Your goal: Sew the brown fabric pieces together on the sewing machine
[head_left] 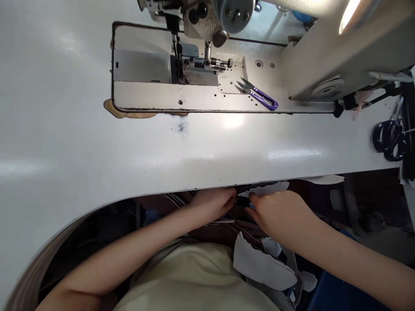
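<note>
My left hand and my right hand work together just below the near edge of the white sewing table. My left hand closes over a stack of dark brown leather-like strips. The fingers of my right hand pinch a small dark piece, close to a white paper-like cut piece. Pale grey cut panels lie under my right forearm, in front of my cream top. Part of the stack is hidden by my hands.
An industrial sewing machine head with its needle and presser foot stands on the table beyond my hands. Purple-handled thread snips lie on its bed. Black-handled scissors sit at the right.
</note>
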{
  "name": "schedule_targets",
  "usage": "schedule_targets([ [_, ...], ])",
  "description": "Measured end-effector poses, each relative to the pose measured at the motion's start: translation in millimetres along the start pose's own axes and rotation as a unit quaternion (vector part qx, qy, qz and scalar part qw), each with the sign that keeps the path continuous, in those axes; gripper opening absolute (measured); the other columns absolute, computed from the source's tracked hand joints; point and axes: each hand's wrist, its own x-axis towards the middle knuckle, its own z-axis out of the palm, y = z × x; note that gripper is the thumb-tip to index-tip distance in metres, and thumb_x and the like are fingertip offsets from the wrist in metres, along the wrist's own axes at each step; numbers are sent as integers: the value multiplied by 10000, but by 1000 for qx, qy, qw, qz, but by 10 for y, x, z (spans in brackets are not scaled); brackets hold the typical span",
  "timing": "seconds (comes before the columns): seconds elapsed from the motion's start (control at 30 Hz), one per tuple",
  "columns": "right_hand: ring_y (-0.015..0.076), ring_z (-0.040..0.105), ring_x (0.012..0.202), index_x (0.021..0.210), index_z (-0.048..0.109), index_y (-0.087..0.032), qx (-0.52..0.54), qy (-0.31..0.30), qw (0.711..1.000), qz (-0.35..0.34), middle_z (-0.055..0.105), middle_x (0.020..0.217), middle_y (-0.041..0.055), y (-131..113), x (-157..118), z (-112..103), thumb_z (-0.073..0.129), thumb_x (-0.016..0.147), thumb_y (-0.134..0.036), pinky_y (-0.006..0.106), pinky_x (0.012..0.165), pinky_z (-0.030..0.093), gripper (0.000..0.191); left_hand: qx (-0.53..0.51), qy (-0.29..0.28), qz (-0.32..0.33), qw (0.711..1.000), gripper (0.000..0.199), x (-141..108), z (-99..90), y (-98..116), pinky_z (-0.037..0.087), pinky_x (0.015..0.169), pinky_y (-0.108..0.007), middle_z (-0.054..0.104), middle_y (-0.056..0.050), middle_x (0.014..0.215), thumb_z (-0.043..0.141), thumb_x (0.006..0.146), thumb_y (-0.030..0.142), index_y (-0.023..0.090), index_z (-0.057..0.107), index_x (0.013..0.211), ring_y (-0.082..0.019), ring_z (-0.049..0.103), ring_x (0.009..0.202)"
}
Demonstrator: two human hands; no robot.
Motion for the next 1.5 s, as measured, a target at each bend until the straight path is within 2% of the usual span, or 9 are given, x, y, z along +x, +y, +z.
schedule_targets([
  [0.33,212,619,563,911,653,-104,-10,-9,1000,12,645,643,105,-20,43,-50,528,884,-185,251,401,163,151,11,-4,6,1000,125,-8,-8,-9,406,547,-232,680,-21,807,511,889,233,185,626,896,-179,631,723],
  [0.5,182,570,465,949,645,-100,-1,-15,1000,10,610,573,80,2,10,-59,455,939,-241,251,384,157,236,-8,-10,0,1000,116,-4,-41,4,380,508,-224,664,-2,765,507,892,227,190,617,885,-152,601,644],
  [0.77,201,607,532,903,657,-111,-7,-7,1000,14,642,616,89,9,51,-5,505,865,-93,254,396,177,157,8,0,10,1000,123,-12,6,-9,399,553,-223,683,-13,822,532,885,225,191,646,914,-164,621,726],
  [0.9,243,646,655,1071,629,-100,6,70,997,33,681,782,124,113,66,90,494,928,-255,263,454,321,251,-26,-26,49,998,207,-13,-23,-18,415,604,-218,692,-10,926,521,928,327,212,693,931,-172,638,841],
  [1.1,292,604,954,1034,620,-106,81,239,966,-58,656,995,149,276,195,581,511,922,-253,355,744,458,214,-121,-89,60,987,261,-71,-179,-94,446,697,-201,690,-17,933,459,962,298,197,699,960,-152,641,851],
  [1.2,230,624,726,1035,585,-78,134,251,959,6,655,812,129,290,120,844,343,991,-324,271,560,425,349,-167,-103,41,980,265,-97,-202,-142,471,739,-195,690,-1,1031,412,967,264,226,655,1067,-142,645,890],
  [1.3,155,499,423,1000,580,-69,148,233,958,77,550,538,37,245,-19,1024,197,1012,-403,220,405,261,508,-114,-54,0,992,314,-35,-134,-138,495,805,-260,673,-36,1102,333,969,247,209,578,1162,-178,637,947],
  [1.4,138,445,363,982,591,-79,142,249,952,110,474,450,2,198,-53,1100,167,1005,-451,217,391,198,565,8,-25,-34,999,334,96,-40,-100,471,907,-368,645,-116,1147,401,908,230,154,536,1204,-258,607,1029],
  [1.5,164,483,394,1028,597,-79,139,212,956,148,511,467,20,202,76,1080,285,988,-433,235,395,192,474,40,-47,-52,997,398,210,0,-114,446,951,-411,628,-136,1179,486,843,264,148,518,1223,-308,584,1074],
])
